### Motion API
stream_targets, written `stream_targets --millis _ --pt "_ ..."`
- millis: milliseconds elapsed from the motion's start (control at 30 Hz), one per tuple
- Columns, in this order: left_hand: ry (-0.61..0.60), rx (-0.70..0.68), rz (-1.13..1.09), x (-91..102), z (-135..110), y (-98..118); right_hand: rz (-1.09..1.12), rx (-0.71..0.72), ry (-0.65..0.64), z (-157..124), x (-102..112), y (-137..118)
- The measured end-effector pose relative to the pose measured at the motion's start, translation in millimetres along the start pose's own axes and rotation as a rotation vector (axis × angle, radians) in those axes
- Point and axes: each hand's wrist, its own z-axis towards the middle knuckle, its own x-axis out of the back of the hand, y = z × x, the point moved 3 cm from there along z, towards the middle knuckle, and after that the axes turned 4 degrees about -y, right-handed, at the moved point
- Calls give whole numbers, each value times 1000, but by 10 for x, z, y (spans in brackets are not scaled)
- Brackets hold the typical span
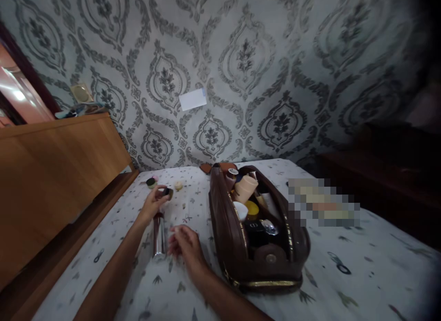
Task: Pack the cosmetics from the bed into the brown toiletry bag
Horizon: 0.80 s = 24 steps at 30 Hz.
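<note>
My left hand (154,205) has its thumb and fingers closed around a small dark-topped jar (168,193) on the patterned sheet. Just below that hand is a shiny silver tube with a dark red part (159,238). My right hand (188,245) hovers between the tube and the bag, fingers loosely curled and apart, nothing visible in them. A brown leather toiletry bag (227,229) stands unzipped to the right. Inside it are a beige bottle (245,188), a yellow lid (252,209), a white lid (240,211) and other cosmetics. A black-lidded jar (151,183) and a small cream-coloured pot (178,186) sit farther back.
The sheet (330,289) covers a bed against a patterned wall (241,82). A wooden board (62,174) rises at the left. Behind the bag lies a brown-orange item (227,166). A blurred-out object (324,202) lies at the right.
</note>
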Motion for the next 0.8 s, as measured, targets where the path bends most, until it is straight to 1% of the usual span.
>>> stream_targets --millis 67,133,200,267,367,600,700,800 --pt "-166 -103 -142 -52 -250 211 47 8 46 17 13 -4" --pt "-299 -176 -196 -89 -459 409 104 2 92 43 22 -3" --pt "-386 -215 -206 -107 -594 560 162 -23 132 67 27 -4" --pt "-437 -232 -194 -111 -661 648 208 -63 142 81 26 -12" --pt "-481 -247 -176 -107 -690 675 254 -99 120 78 19 -34" --pt "-516 -234 -175 -114 -690 576 261 -67 140 62 30 -22" --pt "-505 -235 -167 -113 -690 573 256 -70 137 68 34 -12" --pt "-456 -217 -163 -100 -679 571 236 -85 139 73 37 -15"
